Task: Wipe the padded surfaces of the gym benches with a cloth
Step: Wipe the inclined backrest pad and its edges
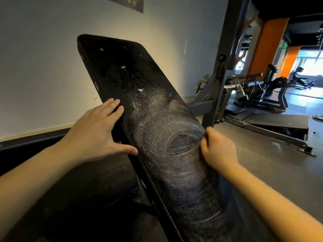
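In the head view I see the tilted bench pad [153, 109] filling the middle. My left hand [97, 133] lies flat on its left edge, fingers spread. My right hand [218, 151] is curled at its right edge, and I can't tell if it holds a cloth. Swirled streaks cover the pad's middle and lower part. The top end is speckled, which I judge to be unwiped.

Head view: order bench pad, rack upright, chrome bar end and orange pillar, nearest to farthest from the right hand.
1. bench pad, at the right hand
2. rack upright, just behind
3. chrome bar end, right middle
4. orange pillar, far background
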Demonstrator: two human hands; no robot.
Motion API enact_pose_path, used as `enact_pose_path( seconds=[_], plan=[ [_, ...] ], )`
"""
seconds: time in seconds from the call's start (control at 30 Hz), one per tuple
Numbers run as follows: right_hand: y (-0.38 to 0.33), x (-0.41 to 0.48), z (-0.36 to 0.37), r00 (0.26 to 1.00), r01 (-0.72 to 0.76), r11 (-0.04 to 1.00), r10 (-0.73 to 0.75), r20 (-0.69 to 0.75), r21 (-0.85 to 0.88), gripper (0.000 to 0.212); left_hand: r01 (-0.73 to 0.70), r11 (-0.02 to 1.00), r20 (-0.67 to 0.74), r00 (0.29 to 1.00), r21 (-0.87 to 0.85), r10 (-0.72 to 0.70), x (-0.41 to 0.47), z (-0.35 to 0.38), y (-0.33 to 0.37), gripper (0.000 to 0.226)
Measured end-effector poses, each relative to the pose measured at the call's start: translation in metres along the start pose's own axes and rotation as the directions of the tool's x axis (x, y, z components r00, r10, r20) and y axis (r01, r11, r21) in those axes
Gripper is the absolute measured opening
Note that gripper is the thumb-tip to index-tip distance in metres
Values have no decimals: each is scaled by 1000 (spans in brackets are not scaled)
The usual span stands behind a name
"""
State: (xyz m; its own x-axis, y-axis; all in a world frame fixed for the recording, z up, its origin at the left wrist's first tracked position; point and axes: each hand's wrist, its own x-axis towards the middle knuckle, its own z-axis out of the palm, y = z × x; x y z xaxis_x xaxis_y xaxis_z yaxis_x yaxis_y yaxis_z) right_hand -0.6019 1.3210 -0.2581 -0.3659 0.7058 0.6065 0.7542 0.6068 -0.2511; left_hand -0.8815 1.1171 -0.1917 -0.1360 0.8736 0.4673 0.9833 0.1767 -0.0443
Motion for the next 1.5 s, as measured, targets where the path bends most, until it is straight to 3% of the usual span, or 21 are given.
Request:
enact_pose_path(
  seconds=[0.07, 0.17, 0.23, 0.3, 0.4, 0.47, 0.53, 0.63, 0.73, 0.83, 0.9, 0.97, 1.03, 1.13, 1.2, 1.27, 1.37, 1.43, 1.5],
  plan=[
    [-13, 43, 6, 989, -148, 988, 149, 9, -46, 12, 16, 1000, 0, 1000, 6, -16, 0, -1, 2, 152],
    [-81, 71, 10, 993, -120, 990, 120, 1, 74, 12, 25, 1000, 4, 1000, -4, -25, -3, -5, 4, 151],
    [-133, 49, 5, 999, 51, 988, -50, -8, 145, 12, 22, 1000, 5, 1000, -3, -22, -4, -7, 3, 150],
    [-159, -3, -6, 952, 304, 929, -304, -34, 212, 15, 10, 1000, 8, 1000, 11, -10, -4, -8, 2, 149],
    [-119, -76, -18, 858, 507, 825, -511, -54, 248, 22, -14, 1000, -5, 1000, 22, 14, -4, -6, 0, 148],
    [-66, -88, -18, 917, 396, 896, -395, -48, 201, 21, -11, 1000, -14, 1000, 16, 11, -4, -2, 0, 148],
    [-18, -64, -13, 986, 164, 984, -162, -29, 73, 19, -3, 1000, -19, 1000, 5, 3, -4, 1, 1, 149],
    [4, 3, 0, 992, -125, 988, 128, 19, -86, 16, 14, 1000, -11, 1000, -15, -14, -3, 2, 2, 150],
    [-45, 47, 6, 988, -154, 987, 154, -7, 37, 13, 24, 1000, -5, 1000, -14, -24, -4, 0, 2, 150],
    [-121, 16, -1, 997, 79, 974, -82, 9, 212, 9, 19, 1000, -9, 1000, 3, -19, -4, -2, 2, 150],
    [-141, -37, -14, 930, 363, 886, -365, -49, 290, 12, 15, 1000, -8, 1000, 16, -15, -4, -3, 1, 151],
    [-111, -73, -16, 876, 474, 826, -476, -73, 305, 16, 11, 1000, -13, 1000, 9, -11, -4, -2, 1, 151],
    [-63, -72, -15, 932, 361, 907, -355, -68, 216, 17, 13, 1000, -13, 1000, -10, -13, -5, 0, 2, 151],
    [-8, -19, -5, 1000, 23, 999, -23, 3, -23, 17, 24, 999, 3, 1000, -24, -23, -3, 1, 4, 152],
    [-9, 27, -1, 992, -126, 986, 128, 12, -111, 16, 23, 999, 9, 1000, -27, -23, -3, 1, 4, 152],
    [-44, 62, 3, 985, -172, 984, 172, 10, -39, 16, 25, 999, 12, 1000, -26, -24, -3, 1, 4, 151],
    [-126, 66, 5, 998, -54, 987, 60, -32, 149, 12, 19, 1000, 13, 1000, -6, -19, -4, -1, 3, 150],
    [-162, 26, -1, 981, 194, 954, -186, -56, 228, 10, 13, 1000, 9, 1000, 6, -13, -4, -1, 1, 149],
    [-154, -18, -7, 920, 391, 886, -379, -95, 248, 11, 5, 1000, -7, 1000, 8, -4, -4, 2, -2, 148]
  ],
)
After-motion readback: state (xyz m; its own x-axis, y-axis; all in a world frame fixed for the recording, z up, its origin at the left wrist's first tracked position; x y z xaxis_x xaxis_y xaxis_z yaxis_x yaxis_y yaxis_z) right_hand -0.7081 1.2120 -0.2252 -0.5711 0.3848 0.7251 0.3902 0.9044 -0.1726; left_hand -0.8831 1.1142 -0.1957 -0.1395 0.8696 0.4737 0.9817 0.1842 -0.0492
